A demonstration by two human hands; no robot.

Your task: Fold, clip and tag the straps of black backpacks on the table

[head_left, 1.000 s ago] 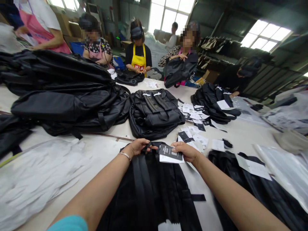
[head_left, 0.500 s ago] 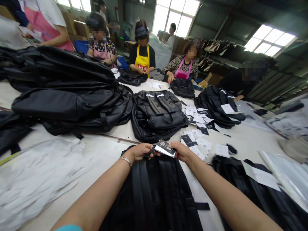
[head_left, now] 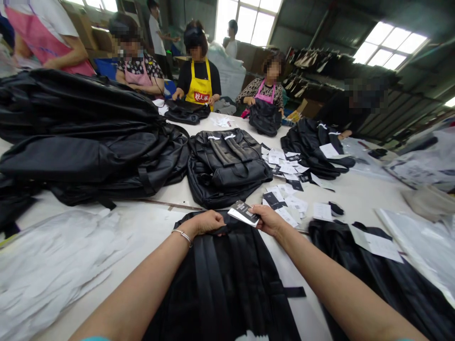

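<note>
White table (head_left: 362,194) lies under everything; clock centred on your hands, 12 straight ahead. Co-workers stand along its far side, from 10 to 2 o'clock; one, just short of 12, wears a yellow apron (head_left: 201,85).

Black heap (head_left: 81,156) of bags at 10 o'clock, the largest mass on the table. Near bag (head_left: 234,279) lies flat at 6, straps uppermost, its side strap (head_left: 295,291) sticking out towards 4. Right bag (head_left: 384,293) at 4, with a pale card (head_left: 382,246) on it. White plastic (head_left: 60,270), crumpled, between 8 and 9; clear plastic (head_left: 423,246) at 3. Middle bag (head_left: 238,161) at 12, just beyond the near bag. Far stack (head_left: 302,137) of black bags at 2. Tag pile (head_left: 286,166), black and white, loosely spread between 1 and 2.

Your left hand (head_left: 208,222), bracelet (head_left: 184,236) at its wrist, is clamped on the top edge of the near bag; exact grip point hidden by the fingers. Your right hand (head_left: 268,220) is clamped on a tag (head_left: 241,211), a black card over a white one, held tilted above the same edge. Your hands are apart, the tag reaching into the gap. Cannot tell whether the tag is tied to the bag.
</note>
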